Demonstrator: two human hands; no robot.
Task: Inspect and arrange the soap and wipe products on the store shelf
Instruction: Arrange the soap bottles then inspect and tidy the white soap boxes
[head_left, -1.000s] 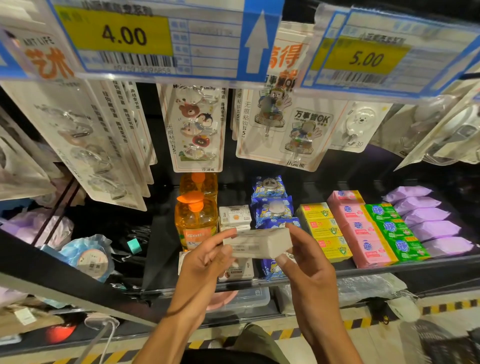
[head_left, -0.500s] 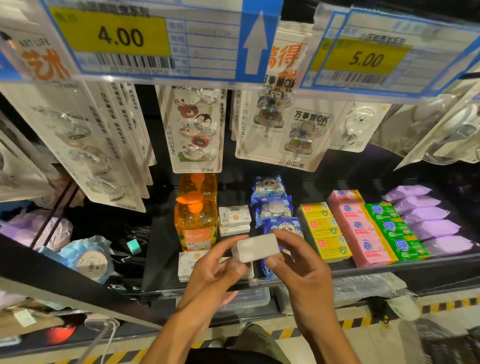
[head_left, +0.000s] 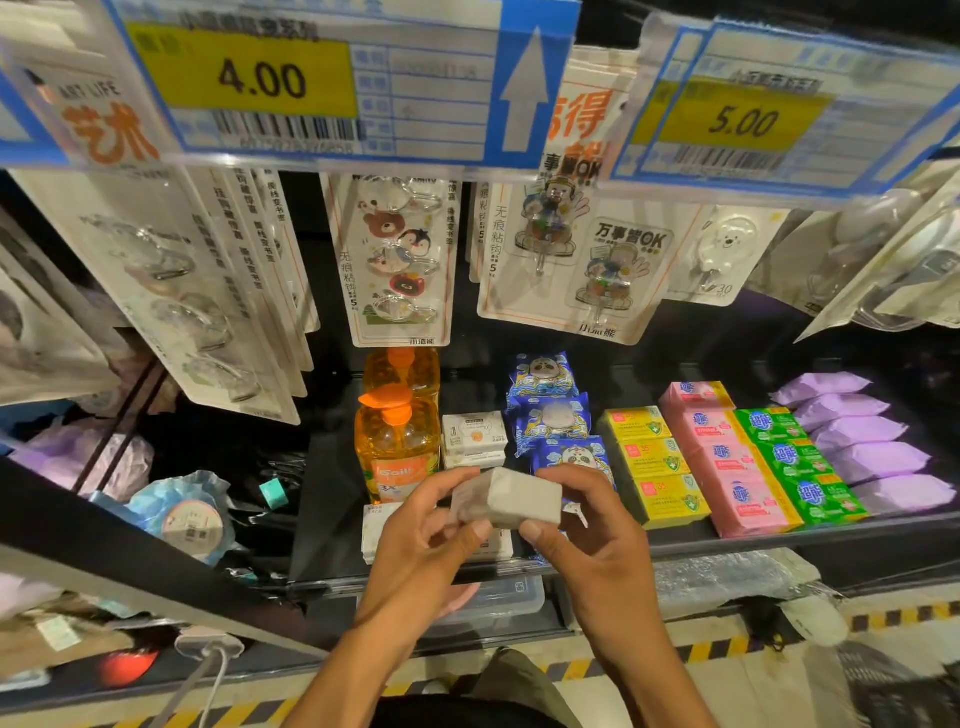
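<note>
Head view: the left hand (head_left: 421, 535) and right hand (head_left: 587, 540) hold a white soap box (head_left: 506, 501) between them, just in front of the shelf (head_left: 779, 538). Each grip is curled round one end of it, thumb beneath. This looks like the inspection step. The next move calls for setting it squarely with the white boxes (head_left: 474, 439) beside the bottle (head_left: 397, 452).

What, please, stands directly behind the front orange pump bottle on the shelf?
A second orange bottle stands right behind the front pump bottle; only its upper part shows. Its lower body is covered, and beyond it is too dark to tell.
</note>
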